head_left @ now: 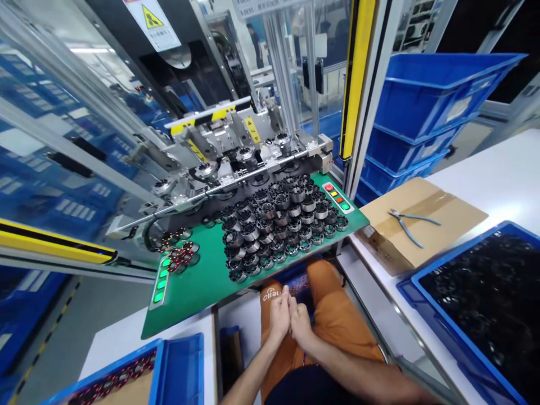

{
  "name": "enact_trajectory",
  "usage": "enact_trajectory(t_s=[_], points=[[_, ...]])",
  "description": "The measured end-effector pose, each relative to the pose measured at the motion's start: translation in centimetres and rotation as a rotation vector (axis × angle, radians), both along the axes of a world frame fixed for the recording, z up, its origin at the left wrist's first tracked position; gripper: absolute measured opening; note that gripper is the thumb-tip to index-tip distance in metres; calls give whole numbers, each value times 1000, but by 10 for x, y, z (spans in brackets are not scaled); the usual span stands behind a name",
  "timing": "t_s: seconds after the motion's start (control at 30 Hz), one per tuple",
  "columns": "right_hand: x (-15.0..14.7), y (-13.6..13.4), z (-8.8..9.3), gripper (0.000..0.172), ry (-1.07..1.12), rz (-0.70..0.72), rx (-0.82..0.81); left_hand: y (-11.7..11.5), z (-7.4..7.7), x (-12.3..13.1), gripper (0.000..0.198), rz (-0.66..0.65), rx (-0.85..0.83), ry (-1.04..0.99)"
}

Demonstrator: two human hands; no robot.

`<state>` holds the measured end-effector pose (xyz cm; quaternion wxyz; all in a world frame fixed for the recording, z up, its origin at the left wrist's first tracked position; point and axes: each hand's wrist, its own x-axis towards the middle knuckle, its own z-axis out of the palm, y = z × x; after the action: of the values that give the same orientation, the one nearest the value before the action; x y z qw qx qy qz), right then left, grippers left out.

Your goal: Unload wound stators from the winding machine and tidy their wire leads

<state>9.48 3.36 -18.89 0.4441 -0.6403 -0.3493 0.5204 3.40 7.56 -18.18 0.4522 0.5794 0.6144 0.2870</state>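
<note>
Over the lap, my left hand (280, 316) and my right hand (299, 320) are pressed against each other, fingers closed together. No object shows in either; the space between the palms is hidden. Beyond them, on a green work surface (206, 284), many black-and-silver ring-shaped motor stators (276, 228) stand packed in rows. Several stators wound with copper and red wire (182, 256) sit apart at the left of this surface. Neither hand touches any of these parts.
Behind the surface is a machine fixture (247, 160) with several stations. Button panels (337, 198) flank the surface. Pliers (408, 222) lie on a cardboard box (453, 202) at right, near a blue bin of dark parts (485, 298). Another blue bin (181, 365) stands lower left.
</note>
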Motion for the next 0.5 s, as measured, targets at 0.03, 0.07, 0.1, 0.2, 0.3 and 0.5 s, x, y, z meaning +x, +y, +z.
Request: enact_trajectory(t_s=[0.03, 0.07, 0.1, 0.2, 0.3, 0.5], points=[[7, 5, 1, 95, -29, 25, 11, 6, 0, 3, 86, -52, 18, 28], [15, 11, 1, 94, -64, 59, 27, 12, -1, 5, 85, -116, 37, 56], [26, 16, 0, 94, -104, 107, 44, 18, -2, 6, 83, -185, 55, 84], [67, 28, -12, 91, -243, 326, 78, 28, -13, 8, 71, -418, 89, 198], [103, 30, -31, 68, -396, 563, 33, 26, -33, 5, 48, -641, 79, 364], [97, 24, -52, 36, -698, 844, -61, 14, -62, -2, 39, -911, -64, 691]])
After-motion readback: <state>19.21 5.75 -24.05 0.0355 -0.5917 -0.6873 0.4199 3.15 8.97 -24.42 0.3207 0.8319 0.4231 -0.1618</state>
